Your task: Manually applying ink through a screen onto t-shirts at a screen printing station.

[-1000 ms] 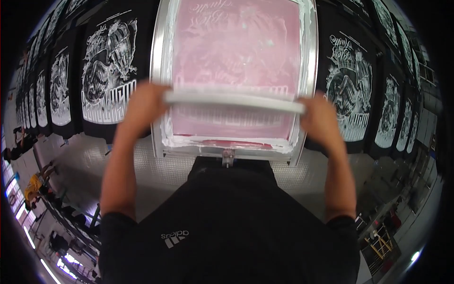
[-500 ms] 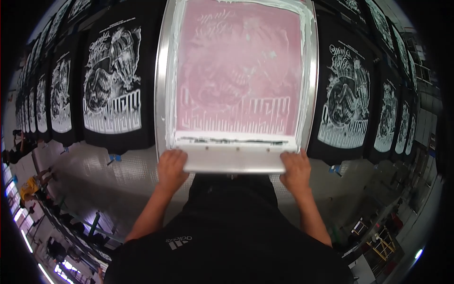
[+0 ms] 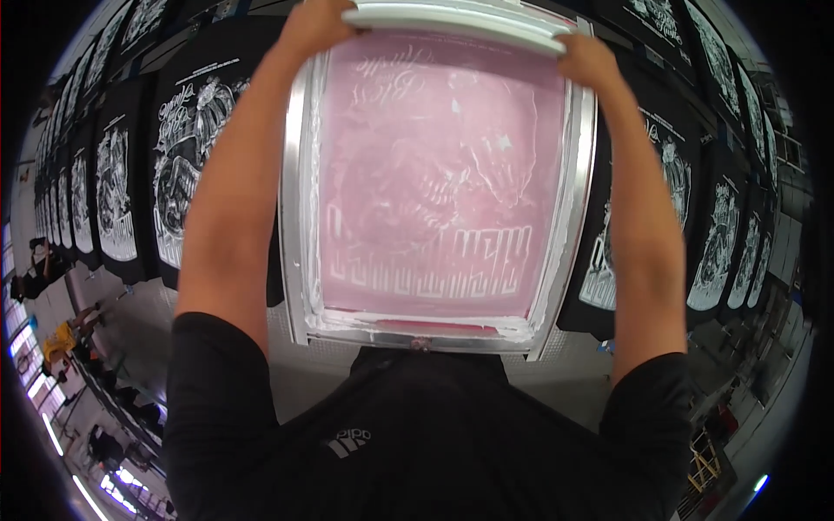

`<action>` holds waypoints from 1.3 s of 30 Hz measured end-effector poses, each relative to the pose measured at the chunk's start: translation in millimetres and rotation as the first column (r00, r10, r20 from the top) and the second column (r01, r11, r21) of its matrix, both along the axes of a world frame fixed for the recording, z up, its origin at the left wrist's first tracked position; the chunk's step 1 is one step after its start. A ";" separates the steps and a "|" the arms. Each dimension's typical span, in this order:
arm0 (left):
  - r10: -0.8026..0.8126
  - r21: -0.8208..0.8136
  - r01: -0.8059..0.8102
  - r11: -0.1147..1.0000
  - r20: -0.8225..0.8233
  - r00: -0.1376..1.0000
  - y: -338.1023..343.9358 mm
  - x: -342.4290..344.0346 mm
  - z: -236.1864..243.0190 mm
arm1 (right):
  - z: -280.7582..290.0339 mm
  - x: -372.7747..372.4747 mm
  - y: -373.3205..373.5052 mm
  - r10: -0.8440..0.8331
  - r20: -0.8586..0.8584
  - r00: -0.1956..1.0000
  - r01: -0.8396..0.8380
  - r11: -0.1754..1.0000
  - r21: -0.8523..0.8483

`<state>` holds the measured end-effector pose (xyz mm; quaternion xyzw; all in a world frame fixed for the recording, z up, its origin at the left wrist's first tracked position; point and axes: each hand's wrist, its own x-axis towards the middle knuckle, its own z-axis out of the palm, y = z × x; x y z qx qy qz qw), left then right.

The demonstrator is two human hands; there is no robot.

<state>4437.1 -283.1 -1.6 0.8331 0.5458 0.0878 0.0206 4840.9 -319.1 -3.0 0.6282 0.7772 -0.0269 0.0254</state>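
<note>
Grasping a pale squeegee bar (image 3: pixel 456 23) by its two ends, one closed in the left hand (image 3: pixel 321 24), the other in the right hand (image 3: pixel 589 61). Held crosswise near the far edge of the metal-framed pink screen (image 3: pixel 296 260); cannot tell whether pressed against it. Seemingly at the far end of a squeegee stroke. Would next call for level ends and even pressure toward the near edge. Flanked by black printed shirts (image 3: pixel 195 165).
</note>
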 end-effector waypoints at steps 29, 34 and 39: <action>0.007 -0.129 0.021 0.991 0.210 0.978 -394.8 -50.5 -29.5 | 4.3 -51.1 -387.9 0.053 -0.266 0.962 -0.065 0.997 -0.036; 0.039 -0.100 -0.024 0.995 0.153 0.987 -196.2 -27.1 -21.9 | -1.8 -30.6 -209.2 0.026 -0.175 0.984 -0.016 0.998 0.054; 0.040 -0.061 -0.036 0.998 0.080 0.996 -46.3 -0.5 -8.0 | 3.7 -9.0 -59.9 -0.019 -0.044 0.999 0.018 0.999 -0.035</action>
